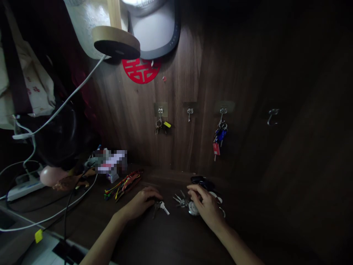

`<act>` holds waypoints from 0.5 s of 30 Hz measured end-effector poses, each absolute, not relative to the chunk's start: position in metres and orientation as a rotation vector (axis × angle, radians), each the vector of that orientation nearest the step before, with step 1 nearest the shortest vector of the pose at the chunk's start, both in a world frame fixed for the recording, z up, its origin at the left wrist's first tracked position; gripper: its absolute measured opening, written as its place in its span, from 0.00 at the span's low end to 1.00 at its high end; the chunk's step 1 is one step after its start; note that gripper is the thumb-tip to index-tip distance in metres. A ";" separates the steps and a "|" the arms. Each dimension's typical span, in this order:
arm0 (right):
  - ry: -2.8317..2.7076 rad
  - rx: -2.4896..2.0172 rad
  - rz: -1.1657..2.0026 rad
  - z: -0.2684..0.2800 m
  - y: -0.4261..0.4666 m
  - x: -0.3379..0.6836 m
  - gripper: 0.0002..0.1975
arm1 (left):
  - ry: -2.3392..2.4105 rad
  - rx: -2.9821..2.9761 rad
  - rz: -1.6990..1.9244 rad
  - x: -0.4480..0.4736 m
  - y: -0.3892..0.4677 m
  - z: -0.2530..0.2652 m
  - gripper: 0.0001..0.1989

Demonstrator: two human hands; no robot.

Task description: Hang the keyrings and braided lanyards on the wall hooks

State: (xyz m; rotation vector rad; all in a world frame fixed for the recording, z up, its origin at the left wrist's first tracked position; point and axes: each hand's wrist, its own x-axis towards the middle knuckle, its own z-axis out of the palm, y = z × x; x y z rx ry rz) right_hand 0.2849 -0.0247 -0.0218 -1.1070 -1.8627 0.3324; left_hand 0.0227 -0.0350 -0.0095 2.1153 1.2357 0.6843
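Note:
My left hand (145, 199) lies low over the shelf surface with its fingers curled down around a small bunch of keys (163, 208), whose blades stick out to the right of the fingertips. My right hand (206, 204) is loosely bent, with its fingers somewhat apart, over a second bunch of keys (180, 201). Under that palm shows a round silvery object (193, 208), partly hidden. Behind the right fingers lie dark objects (202, 180) that I cannot make out, and pale ring-like pieces (217, 198) show beside the wrist.
Metal hooks line the wooden wall; keys with a yellow tag (167, 124) and keys with blue and red tags (216, 148) hang there. A bare hook (190, 115) sits between them. Colourful cords (125, 185), white cables (66, 101) and a power strip (23, 190) are at left.

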 end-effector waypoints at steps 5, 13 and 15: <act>-1.859 -1.082 0.327 -0.020 -0.026 0.286 0.09 | 1.277 2.151 0.659 0.026 -0.032 -0.013 0.10; -1.848 -1.090 0.349 -0.020 -0.029 0.286 0.09 | 1.207 2.195 0.681 0.028 -0.031 -0.014 0.08; -1.845 -1.089 0.356 -0.020 -0.029 0.286 0.09 | 1.183 2.186 0.649 0.028 -0.032 -0.010 0.10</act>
